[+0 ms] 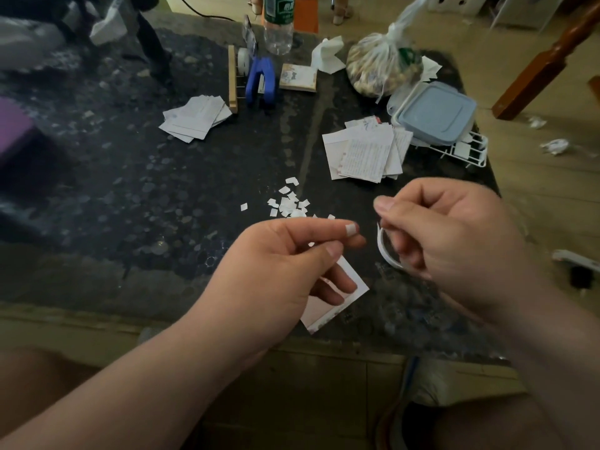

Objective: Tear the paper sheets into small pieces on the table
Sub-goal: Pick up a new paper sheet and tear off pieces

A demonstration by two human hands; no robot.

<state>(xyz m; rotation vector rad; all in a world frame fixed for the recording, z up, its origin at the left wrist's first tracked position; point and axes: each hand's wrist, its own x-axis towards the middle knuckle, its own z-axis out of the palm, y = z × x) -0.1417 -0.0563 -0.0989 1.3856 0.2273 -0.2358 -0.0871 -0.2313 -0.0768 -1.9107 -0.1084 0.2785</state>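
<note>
My left hand (292,258) holds a white paper sheet (337,303) under its lower fingers, and a tiny torn scrap (351,229) sticks to its index fingertip. My right hand (448,228) pinches a thin curved paper strip (384,251) between thumb and fingers. Just beyond my hands, a small heap of torn pieces (289,201) lies on the dark table (162,190). One stack of written sheets (367,151) lies at the right, another stack (194,118) at the centre left.
At the back stand a blue stapler-like tool (261,81), a water bottle (277,24), a small notepad (298,77), a tissue (326,55) and a tied bag of nuts (380,68). A lidded plastic box (433,113) sits on a white wire rack (467,151).
</note>
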